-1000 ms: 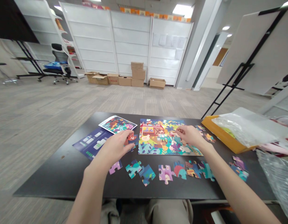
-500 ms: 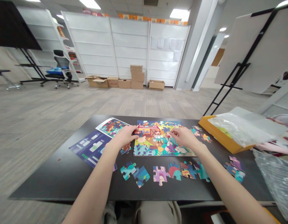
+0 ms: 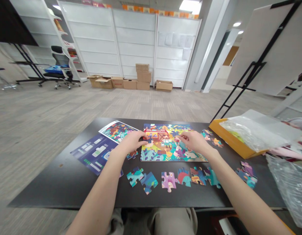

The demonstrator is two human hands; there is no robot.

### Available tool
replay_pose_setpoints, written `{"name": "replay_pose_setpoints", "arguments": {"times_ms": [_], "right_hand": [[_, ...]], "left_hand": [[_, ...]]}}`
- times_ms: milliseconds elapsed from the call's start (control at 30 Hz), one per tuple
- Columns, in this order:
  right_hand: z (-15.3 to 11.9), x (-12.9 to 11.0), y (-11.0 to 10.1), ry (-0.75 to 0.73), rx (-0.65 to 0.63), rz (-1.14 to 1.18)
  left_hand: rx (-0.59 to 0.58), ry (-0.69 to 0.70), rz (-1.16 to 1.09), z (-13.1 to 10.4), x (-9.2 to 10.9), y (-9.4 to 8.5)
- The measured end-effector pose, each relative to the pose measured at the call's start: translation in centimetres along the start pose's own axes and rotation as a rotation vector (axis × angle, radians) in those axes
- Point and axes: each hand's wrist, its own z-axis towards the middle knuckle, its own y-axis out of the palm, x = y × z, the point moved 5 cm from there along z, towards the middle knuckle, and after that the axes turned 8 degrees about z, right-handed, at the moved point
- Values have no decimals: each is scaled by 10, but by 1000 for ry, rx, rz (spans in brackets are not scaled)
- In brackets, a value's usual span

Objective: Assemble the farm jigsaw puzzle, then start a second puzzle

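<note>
A colourful picture board with a red barn (image 3: 163,153) lies on the black table. At its left edge is my left hand (image 3: 133,141), thumb and fingers apart, fingertips touching the board's upper left part. My right hand (image 3: 193,141) is over the board's right half, its fingers pinched together; whatever they hold is too small to make out. In front of the board lie loose jigsaw pieces: a teal one (image 3: 135,177), a blue one (image 3: 149,182), a pink one (image 3: 168,181) and a red and teal one (image 3: 184,177). More pieces (image 3: 216,142) rest right of the board.
A printed picture sheet (image 3: 116,129) and a dark blue leaflet (image 3: 94,153) lie at the left of the black table (image 3: 55,182). To the right stand a yellow box (image 3: 235,140) with plastic wrap and a clear bubble bag (image 3: 288,186). Further pieces (image 3: 247,173) lie near it.
The view has tilted slightly downward. Both hands stay at nearly the same places over the board, with only slight finger movement.
</note>
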Motion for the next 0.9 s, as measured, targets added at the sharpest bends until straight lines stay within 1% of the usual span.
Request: {"name": "replay_pose_setpoints", "arguments": {"times_ms": [100, 167, 233, 267, 367, 467, 633, 700, 900], "right_hand": [[-1, -1, 0, 2, -4, 1], [-2, -2, -1, -3, -6, 22], [-2, -2, -2, 1, -11, 39], [-2, -1, -2, 6, -12, 39], [-1, 1, -4, 14, -5, 18], [1, 5, -5, 14, 19, 26], [2, 14, -7, 36, 53, 23], [3, 17, -7, 44, 76, 27], [2, 18, -9, 31, 123, 22]], "left_hand": [[42, 1, -24, -5, 3, -6], [90, -10, -23, -14, 9, -16], [106, -47, -17, -27, 16, -30], [95, -84, -25, -35, 19, -36], [-54, -131, -115, -59, 29, -46], [-147, -174, -96, -76, 30, -48], [-277, -271, -41, -86, 23, -36], [-287, -276, -44, -88, 22, -36], [-225, -318, 27, -95, 10, -49]]}}
